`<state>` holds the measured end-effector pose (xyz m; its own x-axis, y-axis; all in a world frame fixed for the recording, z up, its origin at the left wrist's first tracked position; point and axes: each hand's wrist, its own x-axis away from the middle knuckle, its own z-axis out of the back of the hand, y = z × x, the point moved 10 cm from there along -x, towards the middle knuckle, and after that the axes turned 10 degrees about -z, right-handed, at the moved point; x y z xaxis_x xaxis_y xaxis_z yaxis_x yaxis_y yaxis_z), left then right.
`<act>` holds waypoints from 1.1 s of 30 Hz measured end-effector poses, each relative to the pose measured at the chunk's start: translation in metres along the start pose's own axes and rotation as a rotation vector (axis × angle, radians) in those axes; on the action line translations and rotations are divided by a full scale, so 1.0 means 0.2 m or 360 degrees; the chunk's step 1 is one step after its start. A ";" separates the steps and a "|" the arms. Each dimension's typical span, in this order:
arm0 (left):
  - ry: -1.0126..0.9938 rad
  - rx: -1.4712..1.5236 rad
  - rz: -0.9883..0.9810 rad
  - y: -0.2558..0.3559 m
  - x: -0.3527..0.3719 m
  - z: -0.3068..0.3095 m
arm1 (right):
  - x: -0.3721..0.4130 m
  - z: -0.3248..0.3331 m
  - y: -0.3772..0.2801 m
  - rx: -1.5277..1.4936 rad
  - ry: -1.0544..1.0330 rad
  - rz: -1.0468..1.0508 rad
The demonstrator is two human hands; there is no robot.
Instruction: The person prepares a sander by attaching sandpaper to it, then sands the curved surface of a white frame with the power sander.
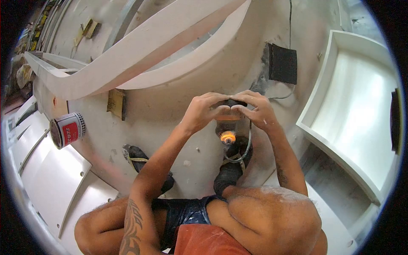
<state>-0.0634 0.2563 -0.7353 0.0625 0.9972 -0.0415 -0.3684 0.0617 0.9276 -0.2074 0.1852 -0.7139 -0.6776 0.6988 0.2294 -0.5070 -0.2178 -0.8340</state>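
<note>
Both hands meet at the centre, around the dark upper end of a black and orange power tool [228,136]. My left hand [206,111] curls its fingers over the near left side of that end, with its thumb below. Opposite it, my right hand [258,110] has its fingers bent over the right side, its fingertips close to the left ones. Whitish dust marks both hands. The tool's lower body hangs above my shoe, and a grey cable [249,144] loops down beside it. The part between the palms is mostly hidden.
A large curved white frame [127,55] spans the upper left. A paint can [68,129] stands left, near a yellowish block [116,104]. A black pad [282,63] lies upper right, beside a white tray-like piece [352,97]. White panels [55,170] lie lower left.
</note>
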 end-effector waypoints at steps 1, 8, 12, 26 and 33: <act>-0.0004 0.0001 0.0000 0.00 0.00 -0.01 | -0.01 -0.01 0.02 -0.0087 -0.0008 -0.0021; 0.0132 0.0095 -0.0134 -0.01 0.02 0.00 | -0.01 0.00 0.02 -0.0266 0.0006 -0.0144; 0.0053 0.0311 0.0088 -0.06 0.01 0.01 | -0.01 0.00 0.00 -0.0262 -0.0022 -0.0121; 0.0129 0.0465 0.0262 -0.11 0.04 -0.01 | -0.01 -0.01 0.06 -0.0368 -0.0033 -0.0209; -0.0204 0.0027 -0.0062 -0.03 -0.01 0.02 | -0.01 0.00 0.08 -0.0371 0.0033 -0.0221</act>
<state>-0.0577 0.2543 -0.7398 0.1947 0.9804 -0.0312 -0.3477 0.0987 0.9324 -0.2137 0.1806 -0.7284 -0.5978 0.7255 0.3411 -0.4560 0.0422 -0.8890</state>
